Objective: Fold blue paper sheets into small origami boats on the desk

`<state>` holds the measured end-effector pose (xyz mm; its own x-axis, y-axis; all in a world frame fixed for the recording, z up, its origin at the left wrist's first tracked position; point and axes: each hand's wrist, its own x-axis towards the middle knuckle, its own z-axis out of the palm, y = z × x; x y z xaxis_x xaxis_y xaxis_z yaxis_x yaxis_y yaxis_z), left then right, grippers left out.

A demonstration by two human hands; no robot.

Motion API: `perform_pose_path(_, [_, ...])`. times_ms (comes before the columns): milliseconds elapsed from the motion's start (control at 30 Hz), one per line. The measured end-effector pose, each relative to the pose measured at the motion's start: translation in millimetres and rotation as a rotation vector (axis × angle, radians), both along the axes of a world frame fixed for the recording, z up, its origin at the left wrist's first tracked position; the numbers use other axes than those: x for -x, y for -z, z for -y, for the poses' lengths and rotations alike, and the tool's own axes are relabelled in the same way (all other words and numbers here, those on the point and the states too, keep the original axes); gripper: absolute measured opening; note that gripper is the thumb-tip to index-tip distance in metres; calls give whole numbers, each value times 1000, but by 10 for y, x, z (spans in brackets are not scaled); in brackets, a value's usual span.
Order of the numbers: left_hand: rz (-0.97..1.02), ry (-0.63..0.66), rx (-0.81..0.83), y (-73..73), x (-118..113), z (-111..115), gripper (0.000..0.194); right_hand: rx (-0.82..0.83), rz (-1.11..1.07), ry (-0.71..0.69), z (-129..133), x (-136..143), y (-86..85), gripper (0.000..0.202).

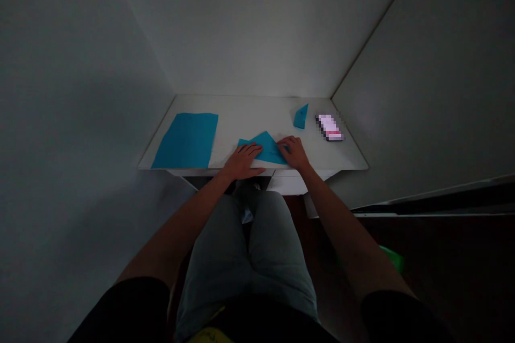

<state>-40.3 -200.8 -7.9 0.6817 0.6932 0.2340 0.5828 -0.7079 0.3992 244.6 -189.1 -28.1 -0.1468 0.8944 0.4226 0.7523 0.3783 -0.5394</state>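
A folded sheet of blue paper lies near the front edge of the white table, one corner pointing away from me. My left hand rests flat across its left part, fingers stretched out and thumb apart toward the table's edge. At the paper's right side, my right hand has its fingers curled in, with thumb and index finger closed on the slanting edge. The palm hides the paper's right corner.
A larger flat blue sheet lies on the left of the table. Toward the back right stands a small folded blue paper piece, with a phone beyond it. Walls enclose the table's back and sides.
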Motion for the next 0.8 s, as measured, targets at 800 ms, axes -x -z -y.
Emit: perform_pose_path(800, [285,-157,338,-324,60,-645,12,139,-263,21,34,20,-94,64])
